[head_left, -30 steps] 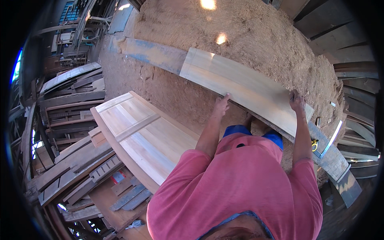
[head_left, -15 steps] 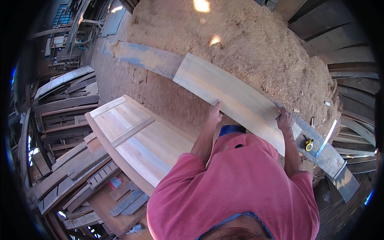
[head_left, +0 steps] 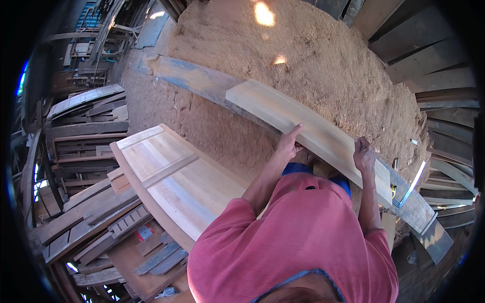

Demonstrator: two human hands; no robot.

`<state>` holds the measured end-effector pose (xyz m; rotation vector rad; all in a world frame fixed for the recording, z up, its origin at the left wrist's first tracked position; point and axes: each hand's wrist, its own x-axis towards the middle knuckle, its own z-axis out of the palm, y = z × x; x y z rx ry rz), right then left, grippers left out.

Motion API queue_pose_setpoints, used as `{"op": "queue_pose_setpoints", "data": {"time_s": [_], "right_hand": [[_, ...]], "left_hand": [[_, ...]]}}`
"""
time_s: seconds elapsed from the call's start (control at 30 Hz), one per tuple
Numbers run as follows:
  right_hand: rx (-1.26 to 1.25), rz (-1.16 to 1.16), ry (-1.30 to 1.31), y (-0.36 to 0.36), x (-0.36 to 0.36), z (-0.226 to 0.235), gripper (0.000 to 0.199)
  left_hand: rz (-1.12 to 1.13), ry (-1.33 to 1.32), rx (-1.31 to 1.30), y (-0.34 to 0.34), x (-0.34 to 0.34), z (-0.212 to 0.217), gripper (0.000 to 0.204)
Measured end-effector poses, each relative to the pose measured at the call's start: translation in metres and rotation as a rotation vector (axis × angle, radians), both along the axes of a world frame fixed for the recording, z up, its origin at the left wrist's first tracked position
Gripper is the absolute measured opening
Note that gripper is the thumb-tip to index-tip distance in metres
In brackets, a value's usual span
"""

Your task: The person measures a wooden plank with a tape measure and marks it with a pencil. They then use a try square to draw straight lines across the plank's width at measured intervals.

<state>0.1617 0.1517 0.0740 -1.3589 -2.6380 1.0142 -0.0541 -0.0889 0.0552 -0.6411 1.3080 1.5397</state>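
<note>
- Smooth, pale, rectangular wooden board sits over the long, narrow, blue-stained plank bench, slanting across the person's front. Can't tell if fully resting or partly lifted.
- Left hand: thumb on the top face at the near edge, fingers curled below. Closed on the board around mid-length.
- Right hand: fingers bent in, closed over the far edge toward the right end; fingertips hidden.
- Blue-and-silver metal square on the bench, just past the board's right end. Yellow tape measure beside it, mostly covered.
- Light wooden panelled door lies left of the person.
- Brown sawdust heaped beyond the bench.
</note>
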Motion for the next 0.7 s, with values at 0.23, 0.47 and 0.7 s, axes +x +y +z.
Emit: {"op": "queue_pose_setpoints", "data": {"time_s": [0.23, 0.47, 0.7], "right_hand": [[-0.060, 0.173, 0.223, -0.023, -0.020, 0.046, 0.018], [0.112, 0.021, 0.029, 0.007, -0.044, 0.041, 0.026], [0.086, 0.034, 0.119, 0.032, -0.057, 0.034, 0.031]], "left_hand": [[-0.044, 0.233, 0.191, 0.012, 0.003, 0.005, 0.062], [-1.043, 1.159, -0.167, 0.042, -0.007, 0.072, 0.067], [-1.265, 2.094, -0.340, 0.129, -0.006, 0.066, 0.062]]}}
